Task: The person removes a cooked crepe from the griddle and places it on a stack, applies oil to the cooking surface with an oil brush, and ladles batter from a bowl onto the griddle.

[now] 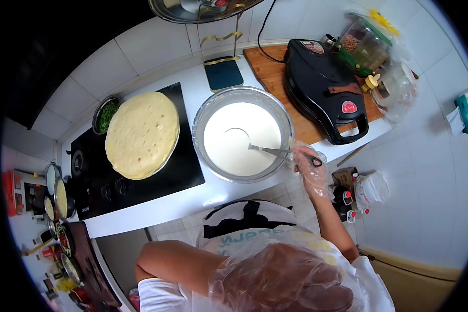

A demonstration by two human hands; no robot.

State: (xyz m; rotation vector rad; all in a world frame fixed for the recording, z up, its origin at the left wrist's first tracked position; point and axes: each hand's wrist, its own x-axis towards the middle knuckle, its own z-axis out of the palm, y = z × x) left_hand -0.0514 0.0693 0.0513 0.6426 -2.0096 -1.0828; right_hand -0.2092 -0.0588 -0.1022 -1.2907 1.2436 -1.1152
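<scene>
My right hand [311, 169], in a clear plastic glove, is closed round the handle end of a metal ladle [268, 150]. The ladle's bowl is partly sunk in white batter [234, 125], which fills a large metal bowl [198, 156] on the white counter. Close to the camera, at the bottom, my left hand [288, 278] is raised in front of my shirt, also gloved, with its fingers stretched out and nothing visible in it. Left of the bowl, a stack of round pale flatbreads [143, 135] lies on the black cooktop [187, 169].
A black electric griddle [322, 86], closed, sits on a wooden board [260, 65] at the right. Behind the flatbreads is a bowl of chopped greens [107, 115]. A dark green pad [223, 74] lies behind the batter bowl. Jars [366, 44] stand at back right; bottles [343, 196] are below.
</scene>
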